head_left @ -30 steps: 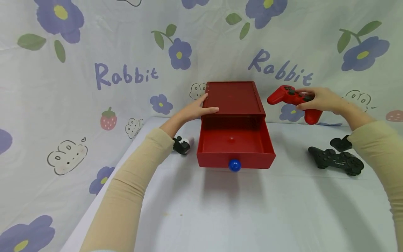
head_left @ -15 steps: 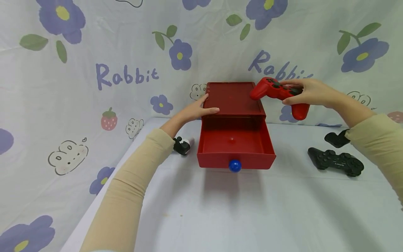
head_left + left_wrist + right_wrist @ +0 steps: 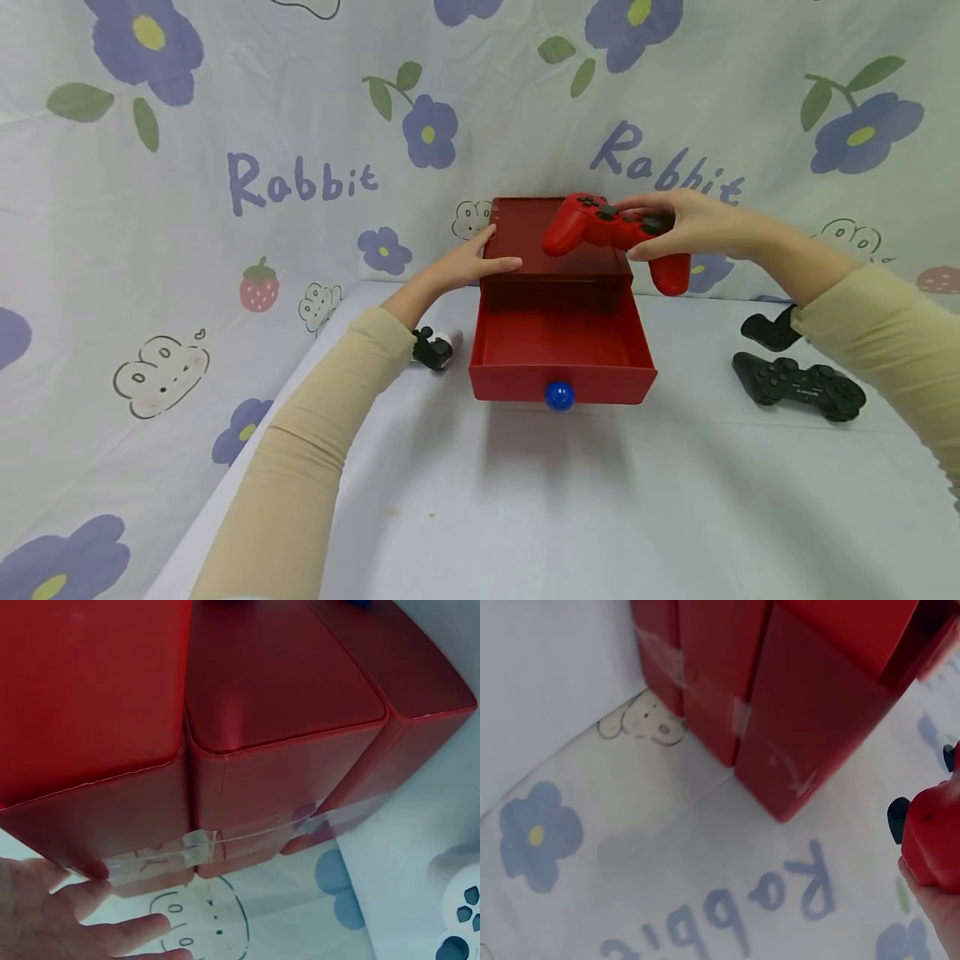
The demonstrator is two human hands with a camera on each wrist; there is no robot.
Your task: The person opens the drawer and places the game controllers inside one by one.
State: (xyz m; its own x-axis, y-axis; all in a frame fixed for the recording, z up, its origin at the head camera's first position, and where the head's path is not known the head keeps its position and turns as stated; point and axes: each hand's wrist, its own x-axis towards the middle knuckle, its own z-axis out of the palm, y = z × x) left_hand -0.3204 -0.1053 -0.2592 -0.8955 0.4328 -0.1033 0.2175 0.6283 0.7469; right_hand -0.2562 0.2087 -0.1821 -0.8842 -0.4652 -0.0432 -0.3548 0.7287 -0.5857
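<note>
At the red drawer unit (image 3: 519,218), your right hand (image 3: 697,223) grasped the red controller (image 3: 609,234), while your left hand (image 3: 467,263), loosely spread rather than clasping, rested at the unit's left edge.

The head view is bright and even; pale, soft-edged shadows spread over the white table (image 3: 465,550) toward the near side, so light seems to come from above and beyond; the back of the red drawer (image 3: 517,385) lies dark, while the blue knob (image 3: 560,396) carries a small highlight; the red controller (image 3: 570,229) looks fairly sharp, but the print on the black controller (image 3: 798,387) smears; the left wrist view is dimmer and bluish, with glare on the clear tape (image 3: 255,834) and dull sheen across the red box (image 3: 285,675); the right wrist view is hazy, its purple lettering (image 3: 767,891) blurred.
</note>
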